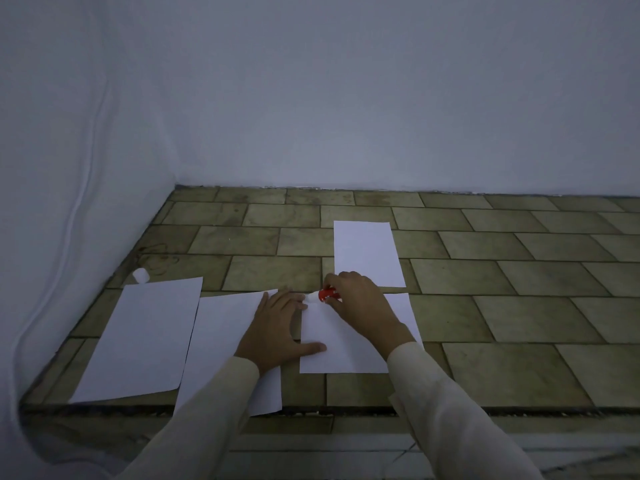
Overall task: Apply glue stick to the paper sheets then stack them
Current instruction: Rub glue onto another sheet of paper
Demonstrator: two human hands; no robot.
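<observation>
Right hand [360,303] gripping red glue stick [327,294], tip sitting at near sheet's [339,348] top-left corner. Left hand [277,327] lying flat, fingers spread, thumb pressing that sheet's left edge. Three more sheets [145,337] lying on counter [485,306]; white cap [141,275] beside leftmost.

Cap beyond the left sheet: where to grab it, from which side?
Probably pinch the cap across its round sides, from above: it is small and lies on the tiles, with the cloth close on its left and the left sheet just before it.
</observation>
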